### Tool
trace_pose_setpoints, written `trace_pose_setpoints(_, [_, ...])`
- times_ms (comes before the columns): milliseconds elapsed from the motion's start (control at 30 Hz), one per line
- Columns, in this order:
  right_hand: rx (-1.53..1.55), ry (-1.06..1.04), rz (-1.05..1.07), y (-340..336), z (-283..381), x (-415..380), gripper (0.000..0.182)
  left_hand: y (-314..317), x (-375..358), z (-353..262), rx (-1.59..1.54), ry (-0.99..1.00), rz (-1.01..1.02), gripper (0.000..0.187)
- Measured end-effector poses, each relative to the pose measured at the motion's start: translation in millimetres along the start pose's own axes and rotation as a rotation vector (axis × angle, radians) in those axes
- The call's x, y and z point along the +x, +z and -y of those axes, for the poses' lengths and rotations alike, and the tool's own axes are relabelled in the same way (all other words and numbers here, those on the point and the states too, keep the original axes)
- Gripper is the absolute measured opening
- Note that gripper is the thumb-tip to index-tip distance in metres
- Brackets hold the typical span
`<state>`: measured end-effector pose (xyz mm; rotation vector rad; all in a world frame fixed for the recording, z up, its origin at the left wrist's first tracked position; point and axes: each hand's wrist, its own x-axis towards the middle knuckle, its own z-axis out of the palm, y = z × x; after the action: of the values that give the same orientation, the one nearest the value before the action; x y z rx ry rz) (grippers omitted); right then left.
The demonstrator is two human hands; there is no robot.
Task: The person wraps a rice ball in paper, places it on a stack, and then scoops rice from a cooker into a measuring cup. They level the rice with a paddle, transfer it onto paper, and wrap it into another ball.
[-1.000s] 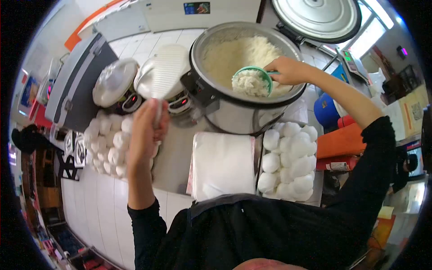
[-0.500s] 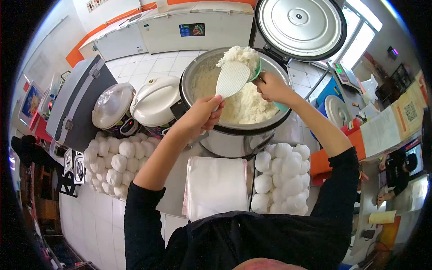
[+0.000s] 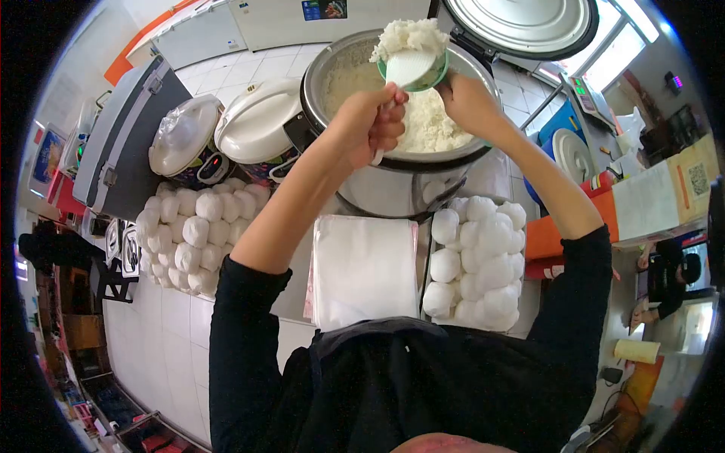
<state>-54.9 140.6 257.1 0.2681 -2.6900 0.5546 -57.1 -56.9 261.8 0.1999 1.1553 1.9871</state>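
My left hand [image 3: 370, 124] is closed around the handle of a white rice paddle [image 3: 410, 68]. The paddle's blade presses into a mound of white rice [image 3: 408, 38] heaped in a green scoop [image 3: 436, 75] with a bowl-shaped end. My right hand [image 3: 470, 106] grips that scoop at its right side, and its fingers are partly hidden. Both tools are held above a large open rice cooker [image 3: 326, 68], where more cooked rice [image 3: 430, 124] lies in the pot. The cooker's round metal lid [image 3: 521, 23] stands raised behind it.
A stack of white sheets [image 3: 364, 272] lies before me. Wrapped white bundles fill trays at right [image 3: 483, 264] and left [image 3: 195, 232]. Two lidded white cookers [image 3: 257, 121] and a grey cool box [image 3: 128, 136] stand left. A scale [image 3: 589, 102] and another person [image 3: 668, 279] are right.
The view has tipped, so everything sits higher in the picture. The paddle's blade has moved from the near side of the rice mound to down inside the scoop, which now faces me more.
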Motion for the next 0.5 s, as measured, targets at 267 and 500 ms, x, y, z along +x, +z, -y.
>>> trace_pose_setpoints(267, [0.412,0.471,0.456,-29.3,-20.8,-0.9,0.027,-19.5,11.6,-16.7,-0.514,-0.121,0.318,0.019])
trace_pose_setpoints(500, [0.768,0.685,0.483,-52.2,-54.4,-25.0,0.023,-37.4,21.6,-33.6,-0.032,-0.058,-0.095,0.018])
